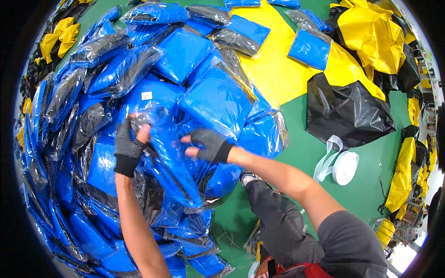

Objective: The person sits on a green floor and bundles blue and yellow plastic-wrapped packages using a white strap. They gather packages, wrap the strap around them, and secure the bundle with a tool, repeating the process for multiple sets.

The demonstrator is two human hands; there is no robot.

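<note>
My left hand (pixel 130 141), in a grey and black fingerless glove, grips the top edge of a clear plastic bag (pixel 162 134) with a folded blue item (pixel 174 171) inside it. My right hand (pixel 206 144), gloved the same way, presses its fingers against the right side of that same bag. The bag hangs tilted over a large heap of similar blue and black packed bags (pixel 97 106) that fills the left half of the view.
A yellow sheet (pixel 278 65) lies on the green floor (pixel 352 185) beyond the heap. A black plastic sack (pixel 347 111) and a white tape roll (pixel 345 167) lie to the right. Yellow and black bundles (pixel 371 37) line the right edge. My knee (pixel 273 217) is below.
</note>
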